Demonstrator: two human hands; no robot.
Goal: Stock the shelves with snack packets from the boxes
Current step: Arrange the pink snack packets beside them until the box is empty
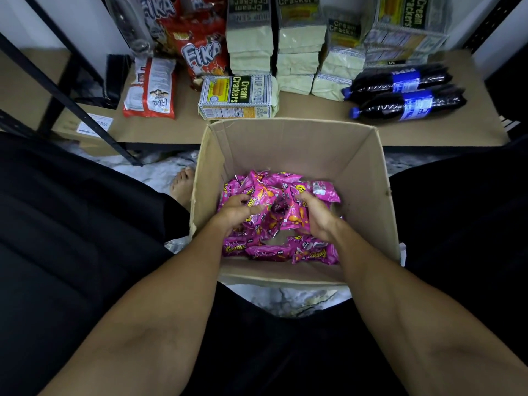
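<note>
Low shelf (314, 110) behind cardboard box (300, 150), part-stocked. Pick step: left hand (235, 214) and right hand (315, 215) both clutch pink snack packets (265, 251) inside box. Next: lift the bunch clear and set it on the shelf.

One cardboard box (357, 167), two cola bottles (400, 81), pink snack packets (274, 250) in an uncountable jumble.

Glossy pink packets (274, 224), matt cardboard box (357, 167)
</note>
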